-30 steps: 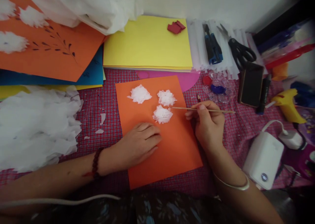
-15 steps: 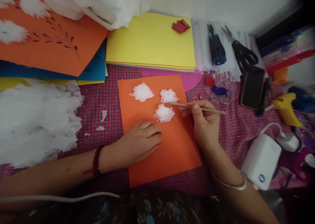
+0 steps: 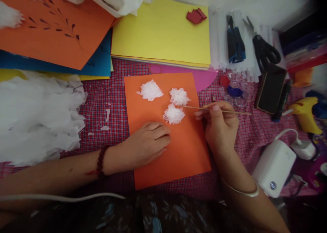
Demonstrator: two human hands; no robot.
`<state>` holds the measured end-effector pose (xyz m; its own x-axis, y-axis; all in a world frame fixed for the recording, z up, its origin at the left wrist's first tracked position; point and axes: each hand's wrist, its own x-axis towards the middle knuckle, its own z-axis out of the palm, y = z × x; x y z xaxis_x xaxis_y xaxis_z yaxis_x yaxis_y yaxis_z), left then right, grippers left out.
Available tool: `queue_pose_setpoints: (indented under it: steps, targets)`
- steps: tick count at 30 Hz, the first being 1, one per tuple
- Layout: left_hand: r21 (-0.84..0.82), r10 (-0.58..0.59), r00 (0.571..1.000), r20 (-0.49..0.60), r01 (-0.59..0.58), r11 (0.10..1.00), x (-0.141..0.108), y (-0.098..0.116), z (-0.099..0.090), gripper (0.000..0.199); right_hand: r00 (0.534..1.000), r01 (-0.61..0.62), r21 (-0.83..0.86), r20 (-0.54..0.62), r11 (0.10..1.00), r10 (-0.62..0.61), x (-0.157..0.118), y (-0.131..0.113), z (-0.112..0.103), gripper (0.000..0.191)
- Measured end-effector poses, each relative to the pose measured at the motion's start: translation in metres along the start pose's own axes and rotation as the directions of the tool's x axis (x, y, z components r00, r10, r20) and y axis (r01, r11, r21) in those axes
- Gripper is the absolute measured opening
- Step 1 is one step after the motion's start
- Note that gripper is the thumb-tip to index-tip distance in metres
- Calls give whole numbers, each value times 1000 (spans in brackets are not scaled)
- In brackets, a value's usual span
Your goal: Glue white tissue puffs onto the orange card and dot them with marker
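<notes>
An orange paper sheet [image 3: 184,151] lies in front of me with white ruffled paper flowers on it. One flower [image 3: 150,90] is at the upper left; an upper right flower [image 3: 179,96] and a lower flower [image 3: 174,114] nearly touch. My left hand [image 3: 148,142] rests on the sheet below them, fingers stretched out and loosely bent. Between the thumb and fingers of my right hand [image 3: 221,127] is a thin wooden stick [image 3: 192,107]. Its tip points left, at the gap between the two close flowers. Whether the tip touches the paper is unclear.
White ruffled paper [image 3: 38,117] is heaped at left, below a decorated orange sheet [image 3: 89,31]. A yellow paper stack [image 3: 158,31] lies behind. Rightward are black scissors [image 3: 267,50], a blue-black cutting tool [image 3: 235,43], a yellow glue gun [image 3: 304,112] and a white box-shaped device [image 3: 274,168].
The view has shifted slightly. My right hand has drawn a little to the right with the stick, whose tip stays near the gap between the two flowers. My left hand stays put.
</notes>
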<state>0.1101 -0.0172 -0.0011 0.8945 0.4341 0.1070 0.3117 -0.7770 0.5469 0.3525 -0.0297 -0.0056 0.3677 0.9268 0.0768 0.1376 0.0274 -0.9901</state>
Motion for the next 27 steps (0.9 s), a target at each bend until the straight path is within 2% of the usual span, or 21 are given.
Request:
queue_pose_setpoints:
  steps: [2, 4, 7, 16, 22, 27]
  targets:
    - [-7, 0, 1000, -4, 0, 1000, 0, 0, 0, 16, 998, 56, 63, -46, 996, -53, -2, 0, -1, 18]
    - [-9, 2, 1000, -13, -2, 1000, 0, -1, 1, 16, 995, 104, 73, -15, 992, -103, -5, 0, -2, 18]
    - [0, 11, 1000, -22, -11, 1000, 0, -1, 2, 18, 987, 143, -1, 71, 990, -142, -9, -2, -2, 19]
    - [-14, 4, 1000, -22, -4, 1000, 0, 0, 0, 17, 979, 176, -147, 125, 973, -158, -11, -7, 1, 21]
    - [4, 13, 999, -38, -13, 1000, 1, 0, 1, 18, 977, 209, -73, 67, 975, -204, -12, -7, 2, 21]
    - [0, 9, 1000, -24, -9, 1000, 1, 0, 1, 16, 971, 236, -130, 59, 963, -230, -12, -12, 5, 23]
